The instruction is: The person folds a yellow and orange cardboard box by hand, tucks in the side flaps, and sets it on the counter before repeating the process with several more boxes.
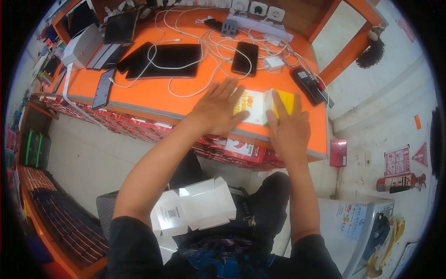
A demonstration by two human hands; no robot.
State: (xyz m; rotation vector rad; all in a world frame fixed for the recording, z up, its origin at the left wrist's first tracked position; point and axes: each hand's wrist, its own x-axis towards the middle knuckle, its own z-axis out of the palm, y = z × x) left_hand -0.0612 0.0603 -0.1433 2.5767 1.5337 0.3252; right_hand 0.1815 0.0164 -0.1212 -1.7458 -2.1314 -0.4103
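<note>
On the orange counter's front edge lies a white and yellow box or flattened carton (255,107), partly covered by both hands. My left hand (217,108) is spread flat over its left end, fingers apart. Over the right part rests my right hand (290,128), its fingers stretched out on the yellow side. Neither hand's fingers wrap round anything. An unfolded white carton (200,207) with a printed code lies across my lap.
Tangled white cables (183,35), a large black tablet (165,60) and a black phone (245,58) lie behind the hands. A black and red device (305,83) is at the right. Another phone (103,88) and a white box (82,46) stand left.
</note>
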